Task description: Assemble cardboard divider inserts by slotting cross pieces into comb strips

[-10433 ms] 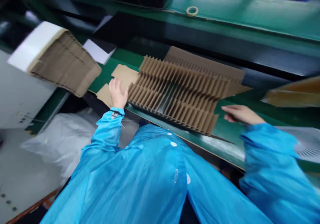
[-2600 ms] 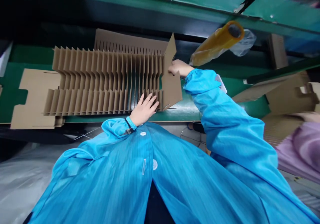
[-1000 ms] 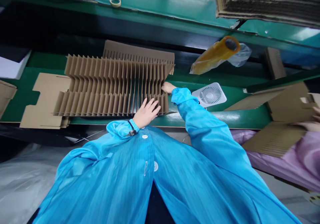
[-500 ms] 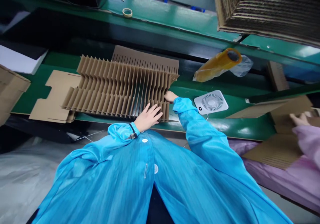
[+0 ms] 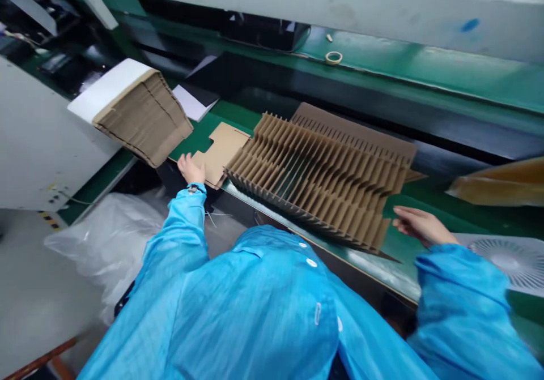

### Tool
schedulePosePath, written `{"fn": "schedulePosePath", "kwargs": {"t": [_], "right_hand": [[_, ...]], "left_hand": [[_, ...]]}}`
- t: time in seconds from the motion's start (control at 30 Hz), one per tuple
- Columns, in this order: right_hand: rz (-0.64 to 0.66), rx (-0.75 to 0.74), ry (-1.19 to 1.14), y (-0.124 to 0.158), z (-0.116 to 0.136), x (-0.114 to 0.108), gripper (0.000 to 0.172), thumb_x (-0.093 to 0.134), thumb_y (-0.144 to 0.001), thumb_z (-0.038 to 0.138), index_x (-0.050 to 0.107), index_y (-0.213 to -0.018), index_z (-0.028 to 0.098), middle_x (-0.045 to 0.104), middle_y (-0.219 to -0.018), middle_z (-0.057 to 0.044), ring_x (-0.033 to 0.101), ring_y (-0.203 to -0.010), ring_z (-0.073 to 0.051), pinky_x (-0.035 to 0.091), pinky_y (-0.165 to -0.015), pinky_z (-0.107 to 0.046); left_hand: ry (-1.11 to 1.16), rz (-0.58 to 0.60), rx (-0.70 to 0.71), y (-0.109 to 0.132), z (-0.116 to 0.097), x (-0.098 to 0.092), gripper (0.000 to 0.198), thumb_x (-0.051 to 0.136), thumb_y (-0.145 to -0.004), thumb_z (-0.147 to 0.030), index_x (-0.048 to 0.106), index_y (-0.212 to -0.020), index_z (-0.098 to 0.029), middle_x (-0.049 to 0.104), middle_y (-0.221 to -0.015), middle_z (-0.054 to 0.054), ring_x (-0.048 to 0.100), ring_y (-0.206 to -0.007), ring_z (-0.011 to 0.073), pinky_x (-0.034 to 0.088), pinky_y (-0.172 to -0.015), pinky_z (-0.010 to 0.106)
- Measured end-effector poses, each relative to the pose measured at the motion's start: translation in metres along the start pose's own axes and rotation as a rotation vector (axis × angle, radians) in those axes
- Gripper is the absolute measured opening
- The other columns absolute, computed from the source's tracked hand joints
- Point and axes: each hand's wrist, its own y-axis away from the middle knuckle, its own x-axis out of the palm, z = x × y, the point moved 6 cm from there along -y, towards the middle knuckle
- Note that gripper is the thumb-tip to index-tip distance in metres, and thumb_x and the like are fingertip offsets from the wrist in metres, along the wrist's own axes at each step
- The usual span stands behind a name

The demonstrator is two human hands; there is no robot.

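Left hand (image 5: 191, 170), fingers together, empty, just beside flat tan cardboard blank (image 5: 219, 153). Right hand (image 5: 420, 225), fingers loosely spread, near brown corrugated slotted divider (image 5: 314, 179): light, springy; grip by outer edges.

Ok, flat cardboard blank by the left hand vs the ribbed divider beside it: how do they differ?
The blank lies flat with a notched outline; the divider stands up in rows of spaced ribs. The blank covers less of the green bench than the divider. Both are brown cardboard.

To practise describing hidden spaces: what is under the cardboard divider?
Between the cardboard divider's slats only dark shadow shows; the green bench appears past its edge. What lies directly beneath is covered.
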Motion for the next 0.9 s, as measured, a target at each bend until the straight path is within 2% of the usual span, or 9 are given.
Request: {"fn": "schedulePosePath", "kwargs": {"t": [0.1,0.27,0.43,0.53,0.6,0.67,0.73,0.77,0.9], "right_hand": [[-0.205,0.192,-0.133,0.025,-0.016,-0.012,0.026,0.065,-0.055,0.027,0.057,-0.08,0.029,0.057,-0.059,-0.007,0.048,-0.044,-0.014,0.04,-0.049,-0.035],[-0.254,0.214,-0.204,0.074,0.002,0.012,0.038,0.066,-0.05,0.028,0.061,-0.087,0.022,0.058,-0.052,-0.003,0.048,-0.048,-0.015,0.04,-0.042,-0.023],[-0.301,0.221,-0.228,0.099,0.016,0.022,0.031,0.065,-0.053,0.026,0.061,-0.083,0.023,0.057,-0.049,-0.002,0.045,-0.046,-0.014,0.038,-0.04,-0.02],[-0.391,0.138,-0.198,0.107,0.028,0.013,0.023,0.065,-0.057,0.025,0.064,-0.08,0.023,0.058,-0.05,-0.002,0.046,-0.046,-0.014,0.039,-0.041,-0.022],[-0.402,0.038,-0.232,0.109,0.044,0.014,0.023,0.067,-0.058,0.027,0.067,-0.08,0.022,0.058,-0.051,-0.002,0.047,-0.046,-0.013,0.04,-0.043,-0.023],[-0.353,-0.082,-0.301,0.109,0.067,0.027,0.026,0.074,-0.056,0.031,0.069,-0.079,0.02,0.058,-0.052,-0.001,0.048,-0.046,-0.011,0.04,-0.044,-0.023],[-0.248,-0.209,-0.374,0.108,0.097,0.052,0.036,0.081,-0.054,0.041,0.069,-0.08,0.019,0.059,-0.053,0.0,0.049,-0.046,-0.011,0.041,-0.045,-0.023],[-0.168,-0.264,-0.416,0.107,0.112,0.068,0.042,0.082,-0.055,0.047,0.069,-0.083,0.018,0.059,-0.054,0.0,0.051,-0.047,-0.011,0.042,-0.045,-0.024],[0.103,-0.449,-0.616,0.101,0.16,0.122,0.066,0.074,-0.067,0.065,0.065,-0.113,0.018,0.065,-0.065,0.0,0.057,-0.053,-0.013,0.047,-0.051,-0.027]], "left_hand": [[0.084,-0.006,-0.234,-0.023,0.053,0.004,0.076,0.083,-0.07,-0.027,0.046,-0.132,-0.004,0.042,-0.146,0.03,0.035,-0.142,0.0399,0.029,-0.118,0.057],[0.283,0.01,-0.289,-0.04,0.081,0.022,0.041,0.076,-0.077,-0.021,0.057,-0.111,-0.008,0.066,-0.115,0.019,0.065,-0.112,0.0274,0.052,-0.101,0.041],[0.463,-0.159,-0.236,-0.059,0.069,0.006,0.028,0.07,-0.082,-0.018,0.053,-0.104,-0.01,0.066,-0.114,0.015,0.064,-0.111,0.0217,0.052,-0.101,0.034],[0.56,-0.232,-0.175,-0.065,0.045,-0.02,0.024,0.062,-0.089,-0.021,0.049,-0.106,-0.012,0.066,-0.111,0.011,0.065,-0.109,0.018,0.052,-0.101,0.034],[0.652,-0.284,-0.022,-0.054,0.019,-0.045,0.023,0.061,-0.09,-0.025,0.049,-0.106,-0.014,0.067,-0.106,0.008,0.067,-0.103,0.0165,0.054,-0.099,0.034],[0.745,-0.389,0.31,-0.02,-0.018,-0.078,0.026,0.066,-0.088,-0.032,0.052,-0.103,-0.015,0.068,-0.099,0.006,0.07,-0.095,0.0179,0.056,-0.095,0.035],[0.694,-0.504,0.681,0.04,-0.058,-0.105,0.026,0.069,-0.087,-0.033,0.058,-0.102,-0.015,0.071,-0.097,0.006,0.072,-0.091,0.0191,0.058,-0.089,0.033],[0.595,-0.462,0.853,0.073,-0.081,-0.108,0.022,0.068,-0.088,-0.029,0.06,-0.104,-0.016,0.072,-0.1,0.008,0.073,-0.094,0.0197,0.059,-0.088,0.031],[0.46,0.001,1.629,0.216,-0.16,-0.082,0.019,0.051,-0.097,-0.015,0.058,-0.114,-0.019,0.072,-0.118,0.012,0.061,-0.124,0.0237,0.059,-0.093,0.033]]}}
